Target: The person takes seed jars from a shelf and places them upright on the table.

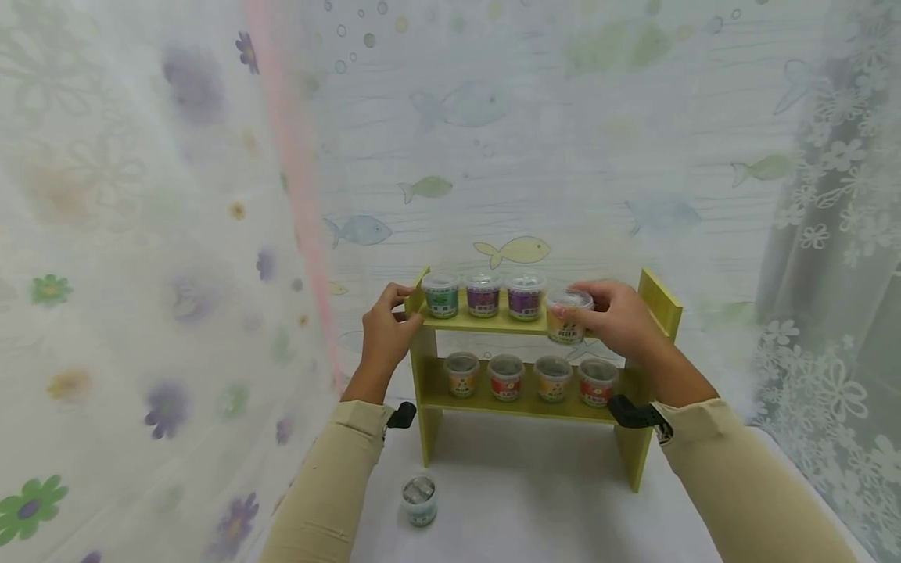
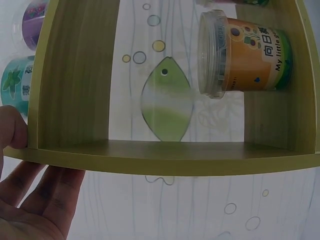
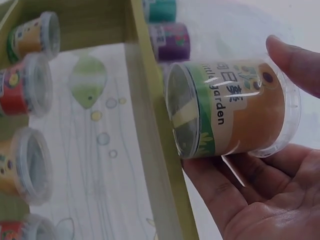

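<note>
Beige sleeves [image 1: 746,485] nearest cam. R grip [image 1: 622,317] pinches orange-label cup [image 1: 566,327] betw. thumb & fingers, at front edge of upper shelf [image 1: 486,324] of yellow-green rack [image 1: 431,438], just R of purple cup [image 1: 525,303]. Held cup approx. upright, lid up, long axis ~vert., label twd head cam. L grip [image 1: 389,328] clasps L side panel [image 2: 175,167]. R wrist cam shows cup's clear base [image 3: 182,112], hidden in head view; only head cam gets lone cup [image 1: 420,507] on white surface [image 1: 521,500], nr rack's L foot.
</note>
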The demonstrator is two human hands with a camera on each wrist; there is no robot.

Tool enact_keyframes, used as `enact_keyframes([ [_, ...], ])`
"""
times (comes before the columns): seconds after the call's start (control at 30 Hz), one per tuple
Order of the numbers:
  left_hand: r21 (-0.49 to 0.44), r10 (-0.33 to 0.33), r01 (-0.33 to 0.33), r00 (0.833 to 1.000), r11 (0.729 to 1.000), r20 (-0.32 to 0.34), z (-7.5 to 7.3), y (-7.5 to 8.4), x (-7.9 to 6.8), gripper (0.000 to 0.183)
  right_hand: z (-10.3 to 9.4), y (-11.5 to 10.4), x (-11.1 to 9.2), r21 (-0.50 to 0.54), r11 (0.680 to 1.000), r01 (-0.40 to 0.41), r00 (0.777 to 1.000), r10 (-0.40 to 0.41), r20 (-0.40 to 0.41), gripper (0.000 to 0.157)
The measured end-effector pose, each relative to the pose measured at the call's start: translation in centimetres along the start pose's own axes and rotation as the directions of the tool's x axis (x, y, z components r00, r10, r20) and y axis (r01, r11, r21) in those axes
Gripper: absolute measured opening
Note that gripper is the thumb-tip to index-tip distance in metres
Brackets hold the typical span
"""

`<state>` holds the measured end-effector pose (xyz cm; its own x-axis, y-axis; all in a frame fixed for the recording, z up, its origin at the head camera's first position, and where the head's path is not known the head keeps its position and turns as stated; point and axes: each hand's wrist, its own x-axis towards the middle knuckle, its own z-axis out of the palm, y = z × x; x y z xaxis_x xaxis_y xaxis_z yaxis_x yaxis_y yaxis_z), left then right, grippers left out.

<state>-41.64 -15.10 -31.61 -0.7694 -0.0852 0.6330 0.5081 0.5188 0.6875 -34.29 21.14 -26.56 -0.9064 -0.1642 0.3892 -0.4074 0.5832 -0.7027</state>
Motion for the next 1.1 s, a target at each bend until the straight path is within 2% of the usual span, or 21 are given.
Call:
enact_keyframes([
  [0.17,0.000,0.009,-0.009,1.000,1.000,-0.001,0.0,0.1,0.0,0.036,1.0,-0.4,-1.0,0.038,0.996,0.078,0.996,-0.077,-0.035,0.064],
  [0.3,-0.004,0.008,-0.008,1.000,1.000,-0.001,0.1,0.1,0.0,0.036,2.0,-0.6,-1.7,0.151,0.985,0.081,0.997,-0.081,-0.011,0.054],
  [0.5,-0.005,0.000,0.000,1.000,1.000,-0.004,0.0,0.2,-0.1,0.036,4.0,-0.2,-2.7,0.203,0.977,0.061,0.998,-0.064,0.008,0.056],
  [0.87,-0.006,-0.001,0.001,1.000,1.000,0.004,0.1,0.0,-0.2,0.036,10.8,2.3,-4.8,0.276,0.961,0.011,0.994,-0.039,0.097,0.060],
  [1.1,-0.012,0.001,-0.001,1.000,1.000,-0.004,0.0,0.2,-0.1,0.036,13.8,3.3,-5.4,0.310,0.950,-0.032,0.994,-0.001,0.107,0.057],
])
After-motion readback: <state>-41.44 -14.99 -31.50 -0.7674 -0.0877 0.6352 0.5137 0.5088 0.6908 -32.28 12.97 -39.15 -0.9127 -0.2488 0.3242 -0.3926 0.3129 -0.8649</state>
